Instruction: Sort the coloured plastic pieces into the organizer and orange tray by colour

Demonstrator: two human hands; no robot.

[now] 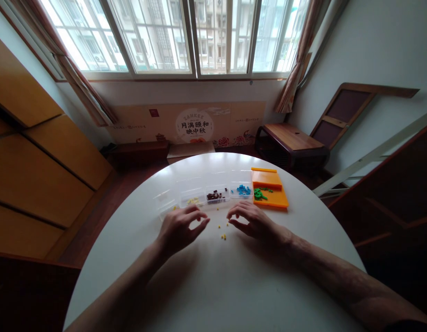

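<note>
My left hand (184,226) is over the table with thumb and index tip brought together in a pinch. Facing it, a short gap away, my right hand (251,221) is curled the same way, its thumb and index tip close together. Anything between either pair of fingertips is too small to make out. Small yellow pieces (223,237) lie loose on the white table (234,286), below and between the hands. Behind the hands stands a row of clear plastic boxes holding yellow pieces (192,201), dark brown pieces (216,196) and blue pieces (243,189).
An orange tray (281,198) with green pieces (259,194) sits at the right end of the boxes. Transparent lids (186,183) stand open behind them. Beyond the round table are a wooden bench (293,137), a printed cardboard panel (144,120) and a window.
</note>
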